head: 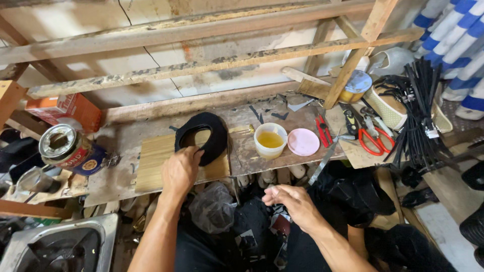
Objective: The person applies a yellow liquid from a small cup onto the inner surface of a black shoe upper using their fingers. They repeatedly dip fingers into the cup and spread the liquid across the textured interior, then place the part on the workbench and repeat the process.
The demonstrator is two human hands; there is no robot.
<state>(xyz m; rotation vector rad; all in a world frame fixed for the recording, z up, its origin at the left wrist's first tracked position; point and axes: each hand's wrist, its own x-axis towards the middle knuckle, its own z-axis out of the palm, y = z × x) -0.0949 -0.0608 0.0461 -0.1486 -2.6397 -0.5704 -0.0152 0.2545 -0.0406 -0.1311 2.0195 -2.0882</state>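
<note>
Worn wooden bench (151,126), scuffed and stained. On it: pale board (156,161), black piece (212,136) partly atop that, cup (270,140) of yellow liquid, pink lid (303,142), red cutters (322,130), scissors (373,138), tin (65,148), possibly glue.

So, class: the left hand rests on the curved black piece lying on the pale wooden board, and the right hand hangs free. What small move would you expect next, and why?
Probably the right hand reaches up to the small white cup of yellow liquid. The left hand already pins the curved black piece flat on the pale wooden board, the cup stands open with its round pink lid beside it, and the right hand holds nothing visible.
</note>
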